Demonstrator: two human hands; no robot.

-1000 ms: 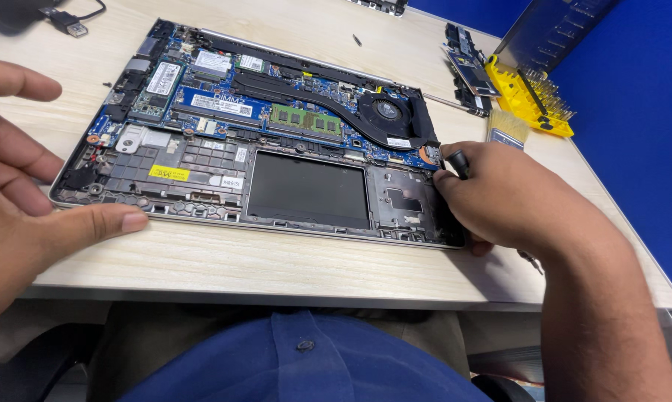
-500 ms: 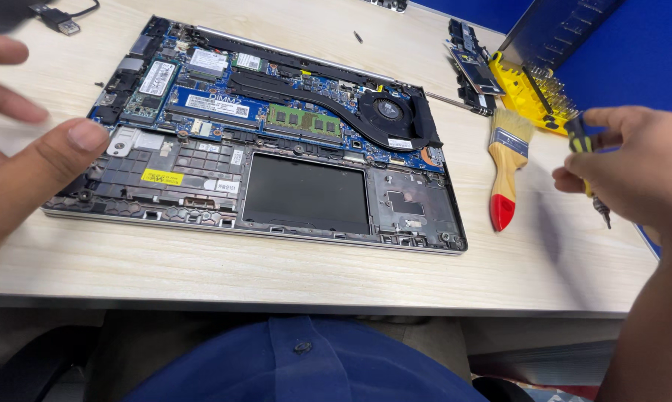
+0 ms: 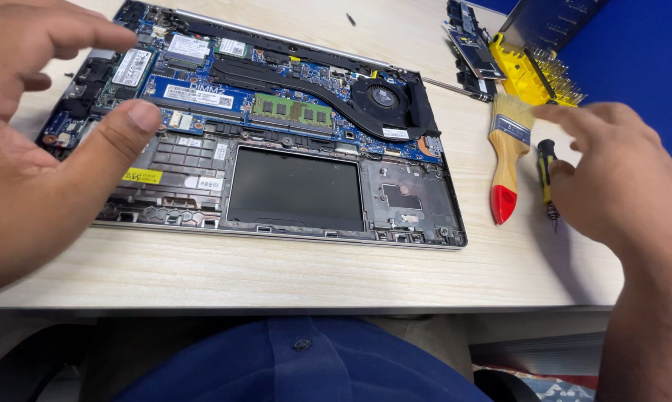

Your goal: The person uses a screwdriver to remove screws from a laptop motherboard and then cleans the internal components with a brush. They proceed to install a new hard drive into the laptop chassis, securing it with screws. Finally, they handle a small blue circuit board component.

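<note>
An opened laptop [image 3: 418, 212] lies bottom-up on the pale wooden table, showing its blue circuit board, a green memory stick [image 3: 291, 112] and a black fan [image 3: 384, 97]. My left hand [image 3: 45, 141] hovers over the laptop's left part, fingers spread, thumb above the grey frame, holding nothing. My right hand [image 3: 619, 186] is at the right side of the table with its fingers apart. Just left of it, partly under the fingers, lies a small yellow-and-black screwdriver [image 3: 547, 175]. Whether a finger touches it I cannot tell.
A wooden-handled brush with a red tip [image 3: 505, 160] lies between laptop and screwdriver. Behind it stand a yellow bit holder [image 3: 533, 74] and a loose circuit board [image 3: 470, 41]. A blue wall closes the right side. The table's front edge [image 3: 298, 298] runs just above my lap.
My right hand left the laptop's right corner, carried the screwdriver rightward and now has it lying on the table beside the brush. My left hand rose from the table edge over the laptop.
</note>
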